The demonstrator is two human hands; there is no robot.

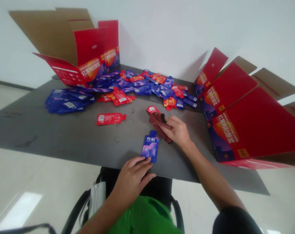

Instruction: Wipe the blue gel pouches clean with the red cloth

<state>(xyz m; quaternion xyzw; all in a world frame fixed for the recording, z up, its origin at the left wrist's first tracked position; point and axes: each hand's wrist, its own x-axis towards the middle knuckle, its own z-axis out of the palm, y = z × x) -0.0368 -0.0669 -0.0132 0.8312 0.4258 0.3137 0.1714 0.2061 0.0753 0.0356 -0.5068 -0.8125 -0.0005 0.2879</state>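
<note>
A blue pouch [150,147] with a narrow spout end lies flat near the table's front edge, spout pointing away from me. My left hand [135,174] rests its fingertips on the pouch's near end, fingers stretched out rather than wrapped around it. To the right, my right hand [179,131] is closed on a folded reddish-brown cloth [159,123]. The cloth partly covers a red pouch [152,109], whose far end with a white label sticks out. Another red pouch [110,119] lies alone to the left, label side up.
Behind, a loose heap of blue and red pouches [147,85] spreads across the grey table [64,133]. A stack of blue pouches [66,100] lies at left. Open red cartons stand at the back left [91,48] and along the right [261,126], flaps spread.
</note>
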